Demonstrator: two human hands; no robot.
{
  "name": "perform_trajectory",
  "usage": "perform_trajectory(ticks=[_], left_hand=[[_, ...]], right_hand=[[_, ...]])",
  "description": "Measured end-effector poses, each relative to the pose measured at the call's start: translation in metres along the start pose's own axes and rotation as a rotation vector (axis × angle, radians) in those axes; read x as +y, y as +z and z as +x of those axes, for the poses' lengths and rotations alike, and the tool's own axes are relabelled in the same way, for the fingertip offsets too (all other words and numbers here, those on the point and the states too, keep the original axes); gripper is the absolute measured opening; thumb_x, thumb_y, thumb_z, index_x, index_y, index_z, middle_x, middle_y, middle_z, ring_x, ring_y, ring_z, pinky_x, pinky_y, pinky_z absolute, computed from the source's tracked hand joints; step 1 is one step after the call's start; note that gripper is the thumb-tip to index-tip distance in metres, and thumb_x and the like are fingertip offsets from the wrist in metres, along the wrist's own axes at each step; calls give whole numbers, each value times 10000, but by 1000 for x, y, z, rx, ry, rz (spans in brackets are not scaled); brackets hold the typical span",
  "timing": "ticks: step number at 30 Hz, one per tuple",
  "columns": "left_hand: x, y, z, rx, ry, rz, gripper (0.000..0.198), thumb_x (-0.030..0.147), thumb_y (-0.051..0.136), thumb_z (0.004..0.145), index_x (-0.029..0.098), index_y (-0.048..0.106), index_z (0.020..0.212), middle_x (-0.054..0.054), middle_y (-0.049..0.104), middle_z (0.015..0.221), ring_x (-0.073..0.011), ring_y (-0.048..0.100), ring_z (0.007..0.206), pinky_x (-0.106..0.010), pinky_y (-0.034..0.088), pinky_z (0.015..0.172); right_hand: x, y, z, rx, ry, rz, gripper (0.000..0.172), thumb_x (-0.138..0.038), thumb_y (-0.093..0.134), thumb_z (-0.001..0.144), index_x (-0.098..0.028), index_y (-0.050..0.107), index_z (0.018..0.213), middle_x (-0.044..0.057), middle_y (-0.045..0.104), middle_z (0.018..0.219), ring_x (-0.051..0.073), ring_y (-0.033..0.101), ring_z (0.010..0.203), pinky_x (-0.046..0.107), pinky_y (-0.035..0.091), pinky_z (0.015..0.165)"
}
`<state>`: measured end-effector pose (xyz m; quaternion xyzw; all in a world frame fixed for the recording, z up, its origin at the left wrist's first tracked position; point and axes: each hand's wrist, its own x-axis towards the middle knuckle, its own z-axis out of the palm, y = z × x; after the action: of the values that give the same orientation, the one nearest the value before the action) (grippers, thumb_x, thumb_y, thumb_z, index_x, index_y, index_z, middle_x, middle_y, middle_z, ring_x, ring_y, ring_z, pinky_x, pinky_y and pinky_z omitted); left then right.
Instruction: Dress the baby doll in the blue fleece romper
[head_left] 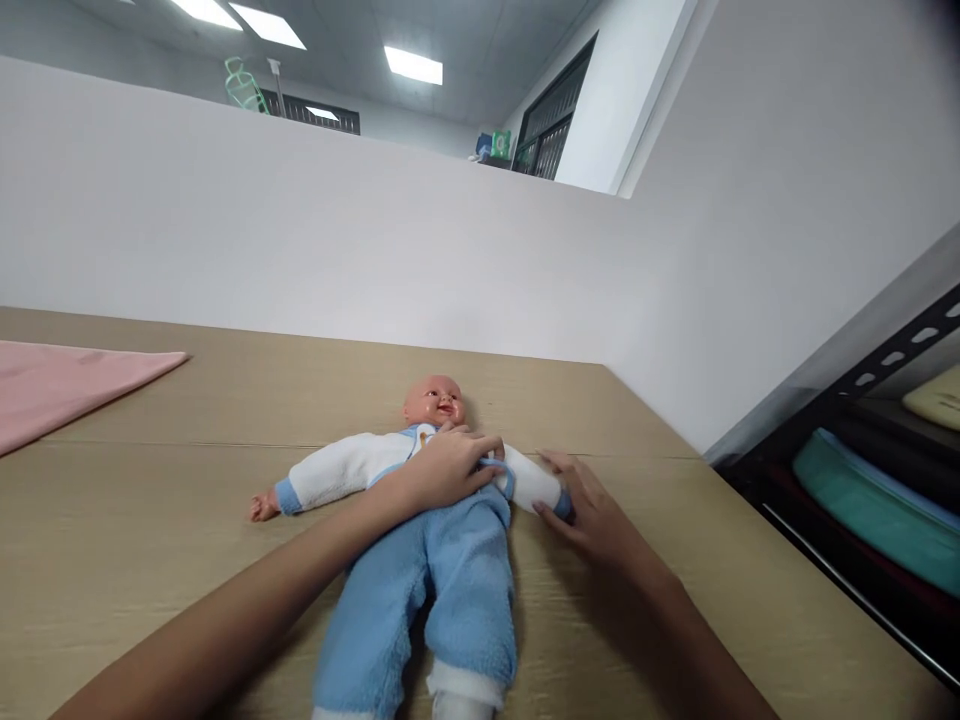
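A baby doll (442, 400) lies on its back with its head away from me, dressed in a white top with blue trim and fuzzy blue trousers (469, 580). My left hand (454, 465) rests across its chest, thumb and fingers closed on the clothing near the blue-trimmed shoulder edge. Around the cuff end of the white sleeve (531, 482) at the right, my right hand (589, 505) is closed, thumb below and fingers above. The doll's hand on that side is hidden. Its other arm (322, 475) stretches out to the left, with the small hand bare.
The doll lies on a tan tabletop (187, 560) with a seam across it. A pink cloth (75, 385) is at the far left. A white partition (300, 230) rises behind. At the right, a black metal rack (840, 400) holds folded green fabric (877, 510).
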<state>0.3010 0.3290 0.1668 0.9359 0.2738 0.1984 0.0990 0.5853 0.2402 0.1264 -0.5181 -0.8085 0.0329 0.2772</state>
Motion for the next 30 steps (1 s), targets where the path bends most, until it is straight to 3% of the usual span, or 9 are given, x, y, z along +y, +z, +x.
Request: perform_trajectory(ticks=[4, 7, 10, 12, 18, 21, 24, 27, 30], left_hand=[[1, 0, -5, 76, 9, -102, 202, 312, 565, 1063, 233, 661, 1222, -89, 777, 1109, -286, 706, 1059, -397, 472, 919], [2, -1, -7, 76, 47, -147, 190, 302, 565, 1056, 247, 653, 1215, -82, 767, 1138, -275, 702, 1070, -378, 471, 919], [1, -3, -7, 77, 106, -202, 191, 337, 558, 1072, 246, 664, 1202, -77, 759, 1132, -262, 699, 1064, -356, 473, 905], [0, -5, -8, 86, 146, -245, 217, 372, 544, 1086, 242, 673, 1202, -81, 755, 1125, -257, 697, 1067, -350, 476, 912], [0, -11, -16, 149, 231, -573, 198, 395, 626, 1047, 223, 702, 1109, -85, 777, 1111, -243, 713, 1066, -348, 503, 964], [0, -11, -15, 204, 117, -866, 193, 376, 736, 962, 193, 701, 1012, -68, 773, 986, -225, 722, 940, -336, 534, 886], [-1, -8, -11, 229, -81, -1024, 256, 406, 799, 887, 182, 690, 951, -38, 735, 864, -211, 693, 835, -328, 526, 805], [-2, -3, -6, 208, -153, -974, 277, 422, 803, 878, 187, 685, 967, -33, 731, 910, -209, 676, 867, -327, 509, 818], [-3, 0, -3, 210, -110, -754, 260, 451, 753, 932, 211, 664, 977, -45, 726, 996, -232, 650, 967, -351, 493, 886]], right_hand=[[7, -18, -3, -196, 169, 272, 603, -393, 775, 922, -265, 551, 1467, 116, 741, 1246, 300, 745, 1037, 445, 644, 870], [3, -18, 2, 13, 287, 437, 579, -411, 873, 826, -258, 610, 1318, 86, 742, 1142, 265, 750, 937, 416, 658, 819], [-8, -11, 13, 292, 330, 624, 635, -432, 938, 746, -284, 567, 1240, 84, 706, 1240, 254, 749, 991, 403, 670, 830], [-19, -3, 22, 358, 339, 714, 624, -424, 943, 745, -296, 548, 1210, 81, 688, 1266, 249, 744, 1023, 387, 671, 831], [-62, 38, 41, 300, 222, 611, 361, -293, 826, 818, -272, 621, 1115, 58, 650, 1112, 245, 696, 978, 367, 653, 784], [-78, 47, 39, 218, 124, 599, 293, -218, 697, 886, -282, 623, 1162, 76, 636, 1157, 262, 673, 1077, 382, 642, 851], [-86, 40, 31, 90, 77, 613, 253, -260, 658, 927, -287, 633, 1177, 95, 640, 1242, 283, 658, 1145, 425, 614, 961], [-91, 33, 26, 94, 170, 791, 129, -385, 635, 962, -275, 640, 1029, 84, 675, 1175, 291, 664, 1131, 452, 579, 1020], [-95, 35, 30, 156, 376, 1095, 215, -476, 571, 988, -267, 619, 989, 86, 719, 1108, 288, 698, 1063, 461, 585, 989]])
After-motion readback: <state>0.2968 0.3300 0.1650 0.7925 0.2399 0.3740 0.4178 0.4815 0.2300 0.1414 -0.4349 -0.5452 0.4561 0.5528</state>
